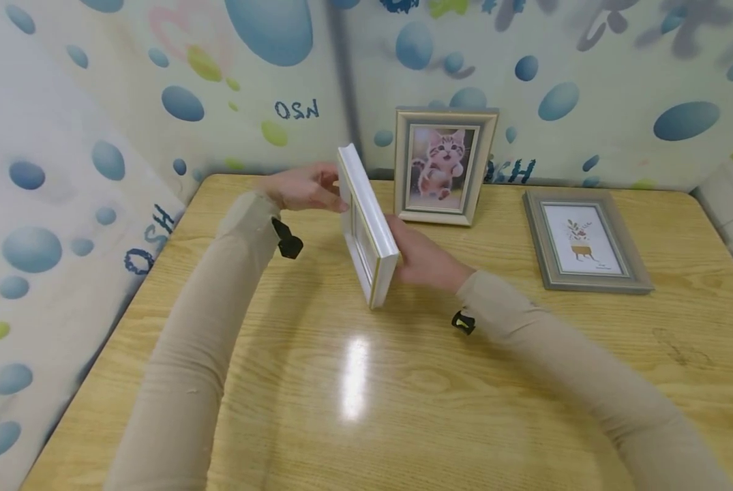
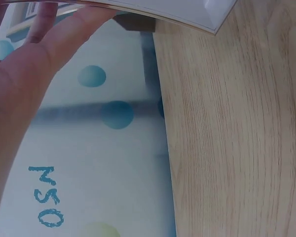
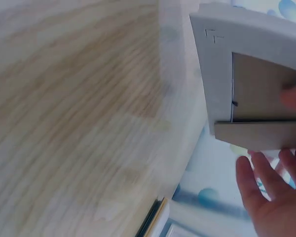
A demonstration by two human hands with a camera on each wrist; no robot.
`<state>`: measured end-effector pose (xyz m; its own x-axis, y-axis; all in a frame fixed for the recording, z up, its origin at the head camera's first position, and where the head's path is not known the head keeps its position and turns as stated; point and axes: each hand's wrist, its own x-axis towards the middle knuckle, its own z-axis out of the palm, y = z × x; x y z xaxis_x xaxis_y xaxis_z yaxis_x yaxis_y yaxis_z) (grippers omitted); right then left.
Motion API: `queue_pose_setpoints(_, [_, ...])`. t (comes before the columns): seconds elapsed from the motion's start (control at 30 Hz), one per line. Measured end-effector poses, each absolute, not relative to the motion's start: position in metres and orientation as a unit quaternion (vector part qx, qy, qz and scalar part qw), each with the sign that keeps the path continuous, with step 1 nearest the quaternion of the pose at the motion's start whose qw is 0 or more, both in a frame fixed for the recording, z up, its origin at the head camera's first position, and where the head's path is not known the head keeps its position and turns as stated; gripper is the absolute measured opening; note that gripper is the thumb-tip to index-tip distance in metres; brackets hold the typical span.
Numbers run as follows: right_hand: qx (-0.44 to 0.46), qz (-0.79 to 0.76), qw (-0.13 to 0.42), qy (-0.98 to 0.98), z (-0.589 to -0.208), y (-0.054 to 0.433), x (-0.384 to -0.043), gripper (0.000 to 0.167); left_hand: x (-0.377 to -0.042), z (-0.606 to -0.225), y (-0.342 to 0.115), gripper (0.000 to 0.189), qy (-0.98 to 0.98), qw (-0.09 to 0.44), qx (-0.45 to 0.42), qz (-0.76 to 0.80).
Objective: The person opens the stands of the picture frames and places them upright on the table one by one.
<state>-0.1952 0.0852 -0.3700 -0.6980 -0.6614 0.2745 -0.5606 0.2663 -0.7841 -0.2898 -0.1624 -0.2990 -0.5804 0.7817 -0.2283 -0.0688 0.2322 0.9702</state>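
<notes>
A white picture frame with a thin gold line stands upright between the hands, seen nearly edge-on in the head view. My left hand grips its far side, thumb toward the front. Behind the frame is my right hand, its fingers mostly hidden in the head view. In the right wrist view, the brown backing and a brown support leg show; the right hand's fingers reach around the leg. Whether the frame touches the table cannot be told.
A silver-gold frame with a kitten photo stands at the back against the patterned wall. To its right, a grey frame with a plant picture lies on the wooden table. Walls border the table at back and left.
</notes>
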Motion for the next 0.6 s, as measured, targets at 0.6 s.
queue_pose_setpoints(0.6, [-0.371, -0.406, -0.089, 0.831, -0.3675, 0.0796, -0.1958, 0.067, -0.2840, -0.2980, -0.1538, 0.033, 0.699, 0.364, 0.257, 0.560])
